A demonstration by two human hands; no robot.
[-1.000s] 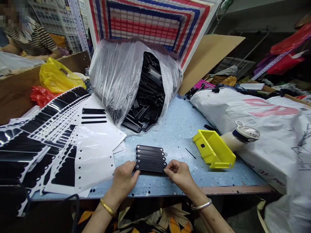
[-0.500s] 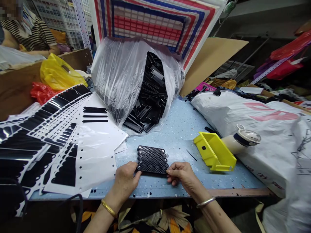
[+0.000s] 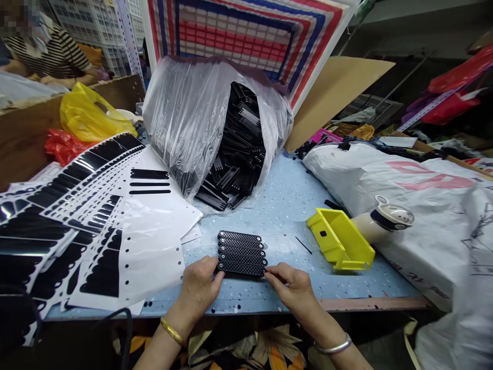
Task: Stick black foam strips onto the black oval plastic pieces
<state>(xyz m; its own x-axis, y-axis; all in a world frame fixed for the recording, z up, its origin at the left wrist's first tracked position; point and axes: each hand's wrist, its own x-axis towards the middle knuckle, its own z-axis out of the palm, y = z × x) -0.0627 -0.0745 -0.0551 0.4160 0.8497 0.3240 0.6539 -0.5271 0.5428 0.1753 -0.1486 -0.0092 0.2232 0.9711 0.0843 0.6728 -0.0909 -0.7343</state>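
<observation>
Clear bag [image 3: 181, 113], upper centre, gapes toward us: black pieces [image 3: 242, 139] could slide out if we bump it. Row of textured black strips [image 3: 242, 254], lower centre, could skew under uneven pull; lies between our left hand [image 3: 201, 282], pinching lower-left corner, and right hand [image 3: 290, 282], pinching lower-right.

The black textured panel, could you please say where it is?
In the head view, the black textured panel is below centre on the light-blue speckled tabletop, between the left hand and right hand at its near corners.
</observation>
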